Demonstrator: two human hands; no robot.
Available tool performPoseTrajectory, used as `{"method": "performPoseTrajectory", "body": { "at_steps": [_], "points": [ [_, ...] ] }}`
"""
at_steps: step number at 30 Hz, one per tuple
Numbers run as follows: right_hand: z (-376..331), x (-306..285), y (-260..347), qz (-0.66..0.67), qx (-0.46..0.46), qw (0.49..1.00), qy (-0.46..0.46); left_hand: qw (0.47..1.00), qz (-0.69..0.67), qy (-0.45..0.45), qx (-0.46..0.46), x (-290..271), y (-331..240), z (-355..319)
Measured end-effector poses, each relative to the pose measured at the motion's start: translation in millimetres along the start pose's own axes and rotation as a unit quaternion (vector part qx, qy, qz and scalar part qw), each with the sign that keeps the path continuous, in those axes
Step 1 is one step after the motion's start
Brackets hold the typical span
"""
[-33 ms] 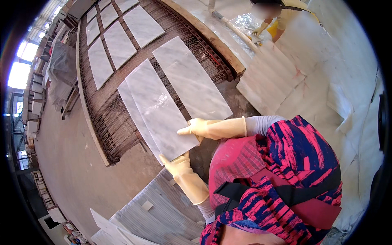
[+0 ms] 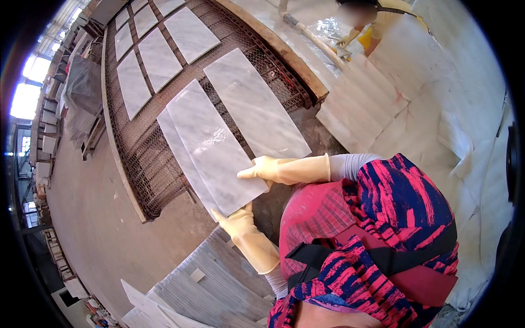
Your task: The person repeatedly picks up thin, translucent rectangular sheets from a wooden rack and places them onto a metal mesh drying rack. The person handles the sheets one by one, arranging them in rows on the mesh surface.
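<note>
A glossy grey-white marble tile lies partly over another marble tile, whose left strip shows beneath it. Their near ends jut out past the mesh conveyor. My left hand, in a cream rubber glove, is closed on the near left corner, thumb on top. My right hand, gloved the same way, grips the upper tile's right edge near its front corner; its thumb lies on the face and the fingers go underneath. Just right of the pair, a separate marble tile rests on the conveyor.
The brown mesh conveyor carries several more tiles toward the far left. Below my left arm stands a stack of grey-white tiles on edge. Sheeting covers the right side, where another person's gloved hand works behind a pipe.
The near end of the upper tile has shifted very slightly to the right. Both my hands keep their grip.
</note>
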State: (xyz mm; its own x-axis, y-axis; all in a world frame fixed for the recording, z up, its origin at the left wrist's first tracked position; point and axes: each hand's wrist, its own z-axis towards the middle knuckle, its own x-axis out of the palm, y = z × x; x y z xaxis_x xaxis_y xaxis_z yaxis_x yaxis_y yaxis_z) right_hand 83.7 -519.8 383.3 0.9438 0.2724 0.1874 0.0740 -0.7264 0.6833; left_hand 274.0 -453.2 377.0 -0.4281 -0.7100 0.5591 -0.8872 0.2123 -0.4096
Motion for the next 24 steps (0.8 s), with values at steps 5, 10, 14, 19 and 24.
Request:
{"method": "performPoseTrajectory", "body": {
  "at_steps": [5,10,14,19,24],
  "points": [
    [-18,-16,37,-0.026,0.061,0.998,-0.005,1.0,-0.006,0.015,0.01,-8,-10,1],
    [-32,-33,45,0.044,0.009,0.999,0.015,0.999,0.014,0.011,-0.034,-71,1,40],
    [-29,-23,40,0.073,0.019,0.997,0.021,0.996,-0.041,-0.012,-0.073,-83,6,28],
    [-24,-36,36,0.071,0.015,0.997,0.022,0.903,-0.309,0.022,-0.296,-80,1,15],
    [-40,-51,52,0.063,0.009,0.998,0.0,0.871,-0.35,0.052,-0.34,-91,13,41]
  ]
}}
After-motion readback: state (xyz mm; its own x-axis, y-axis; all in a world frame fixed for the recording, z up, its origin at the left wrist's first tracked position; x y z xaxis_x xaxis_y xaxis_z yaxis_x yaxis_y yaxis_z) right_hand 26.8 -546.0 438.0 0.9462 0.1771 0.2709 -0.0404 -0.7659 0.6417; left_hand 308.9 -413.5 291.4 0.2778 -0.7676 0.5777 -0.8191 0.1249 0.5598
